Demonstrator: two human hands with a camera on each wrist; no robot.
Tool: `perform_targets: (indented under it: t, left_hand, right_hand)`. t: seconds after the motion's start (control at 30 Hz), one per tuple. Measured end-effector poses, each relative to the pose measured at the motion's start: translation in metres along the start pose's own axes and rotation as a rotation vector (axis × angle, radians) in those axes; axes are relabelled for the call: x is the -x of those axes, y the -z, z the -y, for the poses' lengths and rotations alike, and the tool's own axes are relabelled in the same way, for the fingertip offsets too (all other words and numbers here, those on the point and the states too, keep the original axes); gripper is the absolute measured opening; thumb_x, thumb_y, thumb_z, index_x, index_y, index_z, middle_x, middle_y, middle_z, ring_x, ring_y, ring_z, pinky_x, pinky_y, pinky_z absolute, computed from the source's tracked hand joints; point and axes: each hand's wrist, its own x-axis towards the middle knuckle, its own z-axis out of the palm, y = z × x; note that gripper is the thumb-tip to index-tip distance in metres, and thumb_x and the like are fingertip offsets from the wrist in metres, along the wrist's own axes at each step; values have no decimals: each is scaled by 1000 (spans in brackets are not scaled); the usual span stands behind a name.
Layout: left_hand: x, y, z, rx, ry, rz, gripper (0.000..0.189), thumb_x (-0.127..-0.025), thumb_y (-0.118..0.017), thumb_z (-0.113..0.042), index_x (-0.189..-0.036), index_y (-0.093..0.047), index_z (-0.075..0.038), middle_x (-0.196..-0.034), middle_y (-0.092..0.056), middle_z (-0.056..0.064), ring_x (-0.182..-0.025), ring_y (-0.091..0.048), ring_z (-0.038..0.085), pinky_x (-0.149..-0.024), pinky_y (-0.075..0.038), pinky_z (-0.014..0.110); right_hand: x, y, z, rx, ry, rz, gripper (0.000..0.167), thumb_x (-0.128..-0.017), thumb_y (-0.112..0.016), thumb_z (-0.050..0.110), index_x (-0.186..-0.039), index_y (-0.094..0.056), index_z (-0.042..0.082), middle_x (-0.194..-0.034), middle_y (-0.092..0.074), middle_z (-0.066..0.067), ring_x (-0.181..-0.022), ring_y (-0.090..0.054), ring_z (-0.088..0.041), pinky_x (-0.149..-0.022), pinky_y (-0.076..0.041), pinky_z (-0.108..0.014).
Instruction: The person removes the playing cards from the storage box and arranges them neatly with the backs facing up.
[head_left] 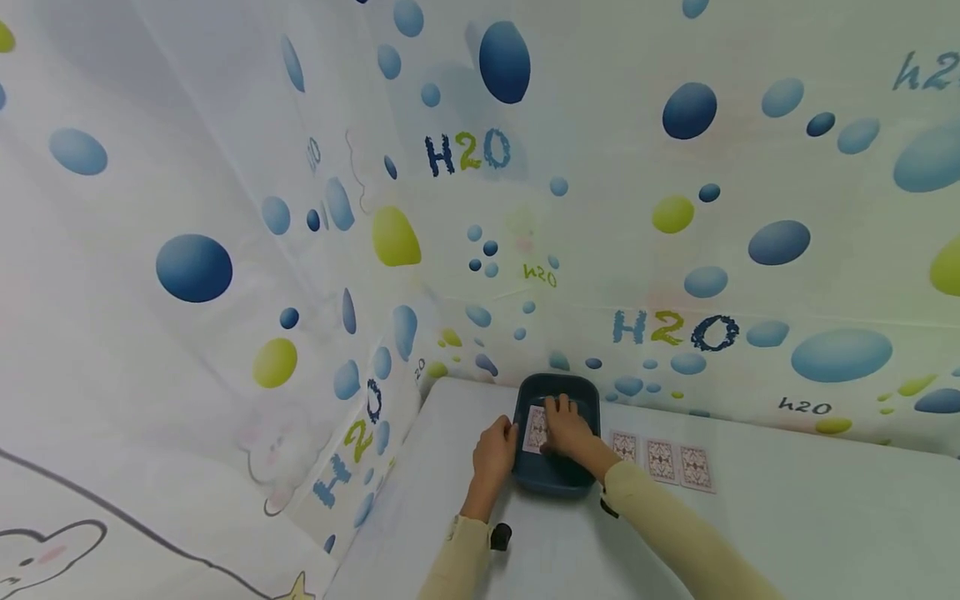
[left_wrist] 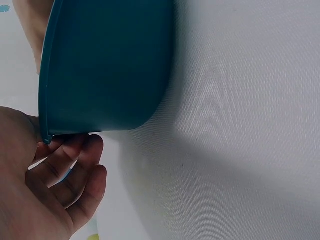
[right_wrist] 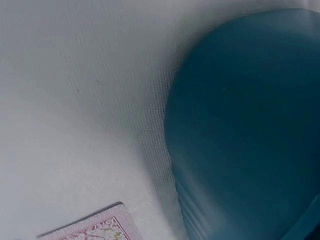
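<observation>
A dark teal plastic tub (head_left: 555, 487) stands on the white table, against the back wall. My left hand (head_left: 494, 451) grips its left rim; in the left wrist view the curled fingers (left_wrist: 90, 195) lie against the outside of the tub wall (left_wrist: 107, 75). Inside the tub my right hand (head_left: 567, 429) holds a playing card (head_left: 535, 430) by its right side, patterned back up. The hand hides that side of the card. In the right wrist view only the tub's outer wall (right_wrist: 240, 115) and part of a card on the table (right_wrist: 102, 229) show, not the hand.
Right of the tub, three face-down cards lie in a row on the table: one (head_left: 623, 446) close by the tub, partly behind the right wrist, then a middle one (head_left: 661, 461) and a far one (head_left: 696, 468). A printed sheet (head_left: 585, 208) covers the walls behind.
</observation>
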Motion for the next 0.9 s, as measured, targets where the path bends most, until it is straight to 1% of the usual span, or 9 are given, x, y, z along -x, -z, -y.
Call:
perform_targets:
  t: [0.03, 0.1, 0.23, 0.33, 0.43, 0.53, 0.63, 0.73, 0.9]
  left_hand:
    - [0, 0, -1, 0, 2, 2, 23, -102, -57, -26, -84, -56, -12, -67, -49, -1, -57, -45, 14, -49, -31, 30]
    - [0, -1, -1, 1, 1, 5, 23, -102, -57, -26, -84, -56, -12, -68, -50, 0, -57, -45, 14, -49, -31, 29]
    - [0, -1, -2, 0, -12, 4, 22, -102, -58, -26, -85, -57, -12, -69, -51, 0, -58, -46, 15, -50, -32, 30]
    - [0, 0, -1, -2, -24, -10, 21, -102, -58, -24, -85, -57, -11, -69, -52, 1, -58, -46, 16, -50, -32, 31]
    - [1, 1, -1, -4, -25, -17, 21, -102, -59, -23, -85, -57, -11, -70, -53, 2, -59, -46, 17, -51, -32, 32]
    - [2, 1, -2, -10, -26, -17, 20, -102, -58, -23, -86, -57, -10, -71, -54, 3, -60, -47, 17, -52, -33, 32]
    - [3, 1, -2, -14, -18, -10, 20, -102, -57, -24, -88, -58, -10, -72, -55, 3, -61, -47, 17, -53, -34, 31]
    - [3, 1, -3, -9, -14, -10, 20, -102, -58, -23, -88, -58, -10, -72, -55, 4, -61, -48, 17, -53, -34, 31]
    - [3, 0, -2, -4, -21, -20, 20, -102, -58, -22, -87, -58, -9, -71, -55, 4, -59, -47, 17, -52, -33, 31]
  right_hand:
    - [0, 0, -1, -16, -2, -13, 87, -76, -89, 25, -140, -34, 4, -141, -38, -30, -129, -43, -47, -101, -46, -58]
    - [1, 0, -4, -75, 3, -36, 78, -79, -87, 19, -136, -35, 6, -136, -45, -30, -123, -48, -46, -99, -47, -58]
    - [1, 2, -10, -230, 16, -55, 49, -91, -71, 6, -129, -40, 7, -121, -57, -24, -106, -59, -35, -93, -51, -51]
    - [1, 6, -12, -360, 29, -52, 35, -95, -63, 2, -126, -47, 6, -112, -61, -18, -94, -60, -26, -83, -53, -43]
    - [4, 13, -13, -462, 30, -32, 33, -96, -62, 1, -128, -52, 4, -107, -64, -15, -87, -62, -22, -74, -55, -38]
    - [11, 22, -14, -535, 21, -16, 39, -95, -63, 0, -132, -53, 1, -106, -66, -15, -84, -64, -20, -70, -57, -35]
    - [19, 30, -15, -574, 24, -16, 42, -94, -64, 0, -135, -53, 0, -107, -66, -14, -83, -63, -18, -70, -57, -33]
    - [27, 38, -19, -615, 50, -16, 44, -93, -65, -1, -135, -53, -1, -106, -67, -15, -81, -64, -18, -69, -57, -33]
    - [41, 53, -34, -703, 120, 29, 46, -95, -64, 1, -138, -50, -3, -110, -68, -20, -85, -66, -19, -70, -59, -35]
